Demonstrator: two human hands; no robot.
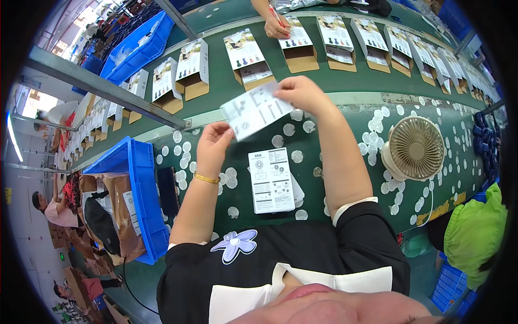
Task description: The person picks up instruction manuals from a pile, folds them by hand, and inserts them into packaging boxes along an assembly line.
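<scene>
A white printed instruction leaflet [256, 112] is held tilted in the air between both my hands, at the near edge of the conveyor. My left hand [215, 139] pinches its lower left edge between thumb and fingers. My right hand [300, 93] grips the upper right corner. Below it on the green table lies a stack of similar leaflets [271, 182], with a few sheets fanned out at its right side. Beyond the leaflet, open cartons [245, 51] with printed lids stand on the conveyor; the nearest ones have papers showing at their mouths.
Round white stickers [231, 175] dot the table. A beige fan [414, 148] stands at the right. At the left are a dark flat object [168, 190] and a blue crate [141, 189]. A metal post [102, 81] crosses upper left. Across the conveyor, another person's hand [277, 27] holds a red pen.
</scene>
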